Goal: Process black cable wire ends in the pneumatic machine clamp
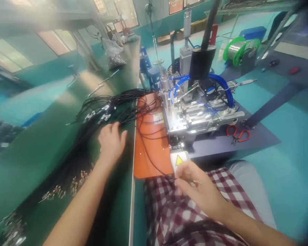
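Observation:
My right hand (199, 188) is closed in a pinch on the end of a thin black cable (152, 160), just off the near edge of an orange board (154, 157). From there the cable runs back over the board towards a bundle of black cables (128, 97). My left hand (112, 141) is over the green table, thumb and fingers apart, beside the bundle; its fingertips come close to the strands, but touching cannot be made out. Behind the board stands a metal machine (192, 116) with blue air tubes.
Piles of black cables with bare copper-coloured ends (80, 179) cover the green table (123, 191) on the left. Red-handled pliers (237, 135) lie on the grey machine base. A bag of small metal parts (115, 58) and a green wire spool (237, 51) stand farther back.

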A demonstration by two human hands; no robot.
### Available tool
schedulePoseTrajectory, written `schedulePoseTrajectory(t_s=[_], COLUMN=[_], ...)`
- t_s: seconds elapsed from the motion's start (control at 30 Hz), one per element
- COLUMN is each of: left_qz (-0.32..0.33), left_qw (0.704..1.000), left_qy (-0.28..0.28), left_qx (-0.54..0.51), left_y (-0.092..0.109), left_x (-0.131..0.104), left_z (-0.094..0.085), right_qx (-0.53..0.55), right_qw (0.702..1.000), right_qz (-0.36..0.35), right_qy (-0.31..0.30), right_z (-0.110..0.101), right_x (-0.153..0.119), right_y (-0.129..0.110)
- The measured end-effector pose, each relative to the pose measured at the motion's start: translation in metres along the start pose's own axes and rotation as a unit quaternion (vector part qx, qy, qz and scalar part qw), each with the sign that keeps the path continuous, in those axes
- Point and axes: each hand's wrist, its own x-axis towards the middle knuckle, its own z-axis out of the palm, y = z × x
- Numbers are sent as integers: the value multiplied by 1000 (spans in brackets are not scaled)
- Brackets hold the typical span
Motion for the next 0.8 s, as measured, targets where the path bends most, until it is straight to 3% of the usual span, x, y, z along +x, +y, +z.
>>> schedulePoseTrajectory(t_s=[0.03, 0.07, 0.13, 0.2, 0.33, 0.47, 0.57, 0.7, 0.8], left_qz=[43, 126, 258, 268, 196, 189, 171, 109, 62], left_qw=[998, 978, 884, 841, 858, 893, 899, 876, 828], left_qy=[-39, -123, -328, -394, -371, -290, -275, -326, -389], left_qx=[-33, -110, -211, -255, -297, -288, -293, -338, -399], left_y=[24, 48, 90, 114, 116, 105, 107, 117, 123], left_x=[-13, -27, -53, -71, -79, -80, -82, -77, -66], left_z=[-4, -8, -14, -16, 0, 16, 20, 20, 23], right_qx=[10, 18, 26, 30, 26, 10, 0, -36, -57], right_qw=[1000, 1000, 999, 998, 998, 996, 993, 992, 991], right_qz=[5, 6, 4, 8, 34, 20, 13, -2, -23], right_qy=[6, 15, 41, 58, 48, 90, 114, 119, 121], right_z=[1, 0, -3, -10, -32, -47, -49, -48, -51], right_x=[3, 6, 9, 9, 4, 5, 13, 23, 28], right_y=[-1, -2, -3, -4, -5, -8, -12, -15, -14])
